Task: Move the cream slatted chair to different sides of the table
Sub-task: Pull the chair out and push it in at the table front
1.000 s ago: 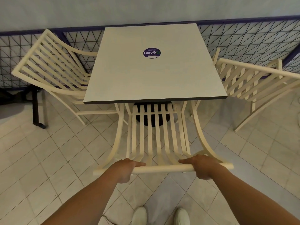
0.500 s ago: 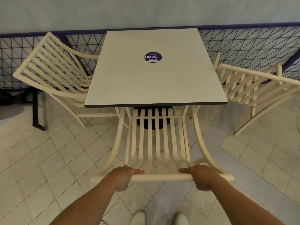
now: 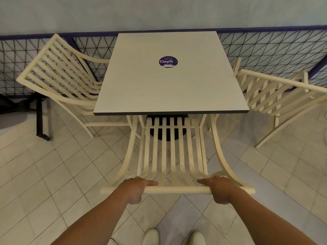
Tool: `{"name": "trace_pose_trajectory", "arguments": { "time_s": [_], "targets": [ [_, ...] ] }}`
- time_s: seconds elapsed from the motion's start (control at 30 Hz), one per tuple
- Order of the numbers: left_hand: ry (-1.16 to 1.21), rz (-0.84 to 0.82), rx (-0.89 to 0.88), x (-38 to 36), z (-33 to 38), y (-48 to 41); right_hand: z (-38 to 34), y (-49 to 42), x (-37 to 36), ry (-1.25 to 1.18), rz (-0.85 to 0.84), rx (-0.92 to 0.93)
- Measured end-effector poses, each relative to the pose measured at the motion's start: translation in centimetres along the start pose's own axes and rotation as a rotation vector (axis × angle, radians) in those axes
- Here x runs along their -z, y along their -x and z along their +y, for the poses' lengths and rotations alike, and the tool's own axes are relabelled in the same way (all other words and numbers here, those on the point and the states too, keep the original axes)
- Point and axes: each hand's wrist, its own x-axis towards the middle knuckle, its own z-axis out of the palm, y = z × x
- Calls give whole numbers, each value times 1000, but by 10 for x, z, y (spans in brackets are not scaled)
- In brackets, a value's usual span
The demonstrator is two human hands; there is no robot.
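Observation:
A cream slatted chair (image 3: 172, 156) stands at the near side of the square grey table (image 3: 169, 89), its seat partly under the table's front edge. My left hand (image 3: 135, 188) grips the left part of the chair's top rail. My right hand (image 3: 220, 189) grips the right part of the same rail. Both hands wrap over the rail with fingers pointing inward. A round purple sticker (image 3: 168, 61) lies on the tabletop.
A second cream chair (image 3: 58, 76) stands at the table's left side and a third cream chair (image 3: 276, 94) at its right. A black wire-mesh fence (image 3: 265, 50) runs behind the table. A black metal leg (image 3: 41, 119) stands at left. My white shoes (image 3: 150, 237) are on the tiled floor.
The chair's top rail and both hands have come toward me, lower in the view, so more of the seat shows from under the table. Both grips are unchanged.

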Motion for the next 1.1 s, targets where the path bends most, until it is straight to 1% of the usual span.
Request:
{"name": "trace_pose_trajectory", "arguments": {
  "time_s": [0.1, 0.2, 0.3, 0.4, 0.6, 0.77, 0.83, 0.9, 0.97, 1.1],
  "targets": [
    [11, 53, -15, -6, 2, 9, -4, 8, -3, -7, 40, -29],
    [-31, 51, -45, -9, 10, 20, -9, 24, -2, -9, 63, -35],
    [-39, 71, -82, -4, 21, 28, -20, 41, -1, -47, 125, -34],
    [-22, 65, -122, 3, 30, 39, -29, 62, -2, -110, 176, -60],
    [-109, 91, -177, 16, 49, 49, -36, 103, -18, -267, 244, -134],
    [-171, 156, -258, 17, 83, 61, -34, 133, -49, -397, 213, -241],
    [-199, 173, -299, 14, 100, 63, -27, 147, -61, -449, 230, -271],
    [-217, 130, -318, 14, 119, 62, -19, 159, -69, -494, 245, -287],
    [-247, 52, -334, 11, 148, 59, -3, 176, -80, -531, 267, -301],
    [-311, -77, -362, 0, 219, 58, 40, 212, -114, -585, 268, -320]
  ]
}}
